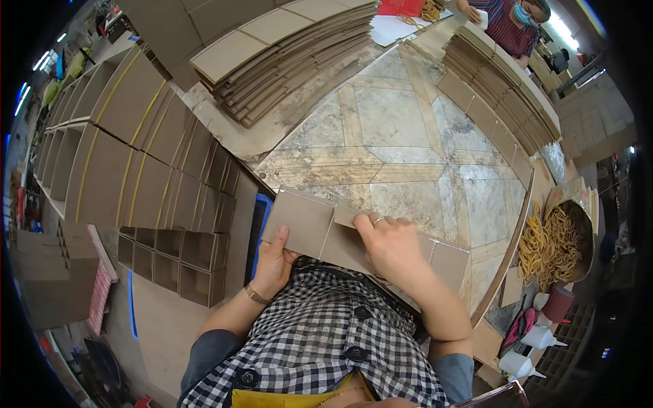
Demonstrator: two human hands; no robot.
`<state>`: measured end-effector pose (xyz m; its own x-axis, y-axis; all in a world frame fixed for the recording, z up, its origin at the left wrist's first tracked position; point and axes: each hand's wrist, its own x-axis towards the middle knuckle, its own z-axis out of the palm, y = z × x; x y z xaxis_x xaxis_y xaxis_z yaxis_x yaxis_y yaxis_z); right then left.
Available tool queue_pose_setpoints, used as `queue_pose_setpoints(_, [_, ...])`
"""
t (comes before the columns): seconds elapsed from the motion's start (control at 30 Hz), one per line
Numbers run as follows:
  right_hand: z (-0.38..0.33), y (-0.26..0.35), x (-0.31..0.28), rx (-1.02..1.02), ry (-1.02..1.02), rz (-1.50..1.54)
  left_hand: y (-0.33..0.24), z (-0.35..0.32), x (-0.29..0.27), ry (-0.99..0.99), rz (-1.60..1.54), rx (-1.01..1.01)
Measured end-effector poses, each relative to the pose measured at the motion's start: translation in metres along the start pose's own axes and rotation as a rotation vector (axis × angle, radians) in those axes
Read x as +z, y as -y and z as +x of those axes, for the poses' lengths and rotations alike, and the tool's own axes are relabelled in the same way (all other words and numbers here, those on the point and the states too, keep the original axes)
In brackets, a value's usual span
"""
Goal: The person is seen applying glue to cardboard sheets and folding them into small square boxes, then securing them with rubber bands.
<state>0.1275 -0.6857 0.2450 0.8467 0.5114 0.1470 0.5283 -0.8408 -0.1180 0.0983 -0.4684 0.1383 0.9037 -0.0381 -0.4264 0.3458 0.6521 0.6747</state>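
A long brown cardboard strip (303, 217), creased into panels with pale lines, lies along the near edge of the table against my front. My left hand (272, 265) holds its left end, thumb on top and fingers underneath. Near the strip's middle, my right hand (394, 248) is closed on a raised cardboard flap (345, 217), knuckles up, with a ring on one finger. That flap stands tilted above the panel below it. The right fingertips are partly hidden behind the hand. Farther right, the strip's end panel (449, 264) shows beyond my wrist.
The worn, patterned tabletop (391, 119) spreads ahead. Stacked flat cardboard (272, 51) stands at the far left, another stack (507, 85) at the right by a co-worker (503, 30). Banded cardboard compartments (129, 170) rise at left. Rubber bands (549, 248) and white bottles (520, 365) sit right.
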Motion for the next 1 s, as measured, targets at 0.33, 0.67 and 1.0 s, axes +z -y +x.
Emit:
queue_pose_setpoints(0.33, [0.004, 0.009, -0.001, -0.031, 0.072, -0.055, 0.003, 0.002, -0.002, 0.000, 0.052, 0.061])
queue_pose_setpoints(0.67, [0.022, -0.009, -0.014, 0.117, 0.155, 0.101, 0.001, 0.002, 0.004, -0.051, 0.104, 0.112])
queue_pose_setpoints(1.0, [0.025, -0.009, -0.018, 0.148, 0.189, 0.107, 0.004, 0.004, 0.006, -0.089, 0.051, 0.102])
